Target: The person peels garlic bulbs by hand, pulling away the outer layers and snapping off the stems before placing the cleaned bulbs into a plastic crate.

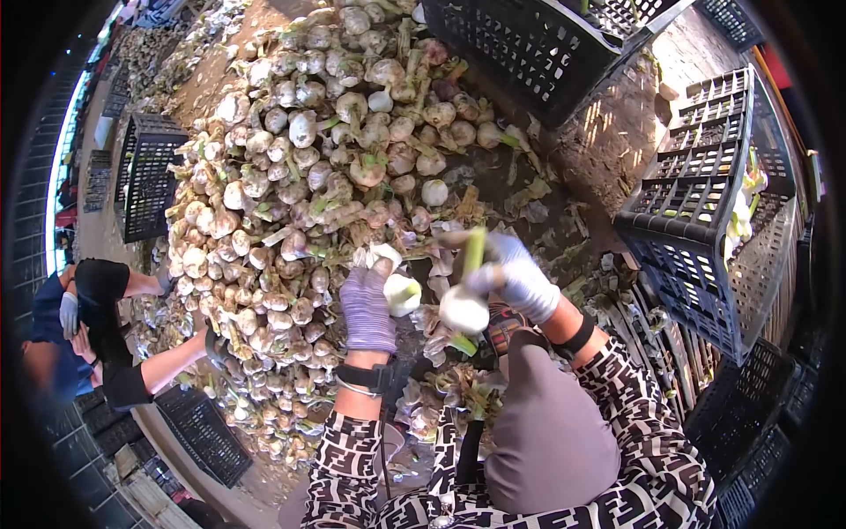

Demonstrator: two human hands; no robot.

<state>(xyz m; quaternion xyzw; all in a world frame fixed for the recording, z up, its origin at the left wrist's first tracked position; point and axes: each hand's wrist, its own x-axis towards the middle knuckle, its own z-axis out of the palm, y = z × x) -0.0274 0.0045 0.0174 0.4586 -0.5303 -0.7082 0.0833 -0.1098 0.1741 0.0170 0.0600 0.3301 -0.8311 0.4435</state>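
Note:
A big heap of garlic bulbs spreads in front of me and to the left. My left hand, in a striped glove, is closed at the heap's near edge, and a peeled white bulb with a green cut end sits against its fingers. My right hand, also gloved, is closed on the green stem of a clean white bulb, which hangs below the fingers. A dark, blurred shape shows beside that stem; I cannot make it out.
Black crates stand at the top, on the right with garlic inside, and on the left. Another person sits at the far left. Loose skins lie near my feet.

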